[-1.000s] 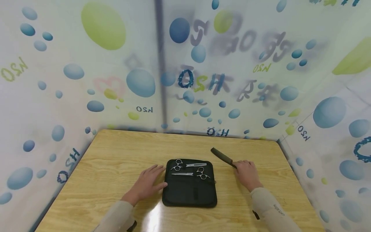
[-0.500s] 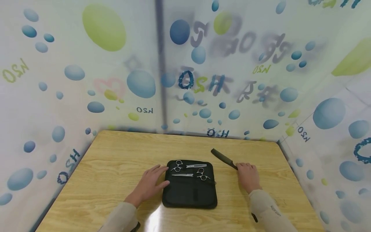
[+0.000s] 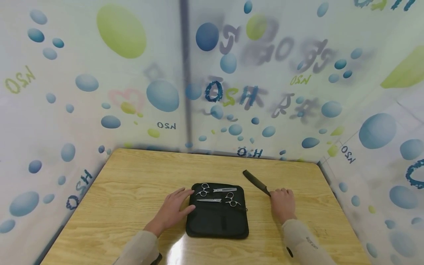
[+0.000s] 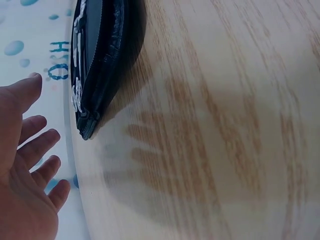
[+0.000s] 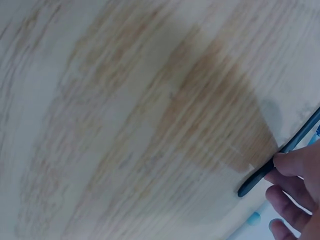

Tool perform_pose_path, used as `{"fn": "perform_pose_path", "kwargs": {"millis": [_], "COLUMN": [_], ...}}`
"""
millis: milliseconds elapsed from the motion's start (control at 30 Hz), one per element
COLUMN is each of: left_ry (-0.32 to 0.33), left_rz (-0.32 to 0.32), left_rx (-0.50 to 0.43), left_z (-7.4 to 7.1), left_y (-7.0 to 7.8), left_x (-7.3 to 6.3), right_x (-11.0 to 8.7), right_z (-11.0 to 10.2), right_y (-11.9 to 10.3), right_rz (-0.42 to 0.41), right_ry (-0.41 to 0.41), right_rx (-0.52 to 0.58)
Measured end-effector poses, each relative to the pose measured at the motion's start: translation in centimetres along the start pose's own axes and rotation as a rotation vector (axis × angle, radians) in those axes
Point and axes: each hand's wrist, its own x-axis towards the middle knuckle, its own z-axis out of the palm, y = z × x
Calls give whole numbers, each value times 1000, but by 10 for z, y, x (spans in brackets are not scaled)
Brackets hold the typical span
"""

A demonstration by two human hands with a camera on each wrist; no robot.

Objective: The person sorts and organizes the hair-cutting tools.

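Observation:
A black zip case lies open-faced on the wooden table, holding two pairs of silver hairdressing scissors, the upper scissors and the lower scissors. At its left edge is my left hand, fingers spread and thumb overlapping the border. The left wrist view shows this palm holding nothing, beside the case's zipped side. To the right, my right hand pinches a dark comb by its handle end. In the right wrist view, thumb and fingers close on the thin handle.
The light wood table reaches back to a patterned curtain with blue and green spots. Curtain walls also enclose the left and right sides. A zipper pull sticks out at the case's right edge.
My left hand has shifted slightly right, its fingertips and thumb now over the case's edge. My right hand has turned a little around the comb's handle; the comb has moved slightly.

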Motion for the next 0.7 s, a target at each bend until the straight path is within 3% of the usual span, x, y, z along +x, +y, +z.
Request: {"fn": "perform_pose_path", "kwargs": {"millis": [300,533,700], "left_ry": [-11,-39,-35], "left_rz": [-10,-54,-51], "left_rx": [-10,-34,-57], "left_z": [0,1,1], "left_y": [0,0,1], "left_x": [0,0,0], "right_x": [0,1,0], "right_z": [-2,1,1], "right_y": [-2,1,1], "right_rz": [25,22,52], "right_ry": [-8,-26,-36], "right_rx": [35,40,105]}}
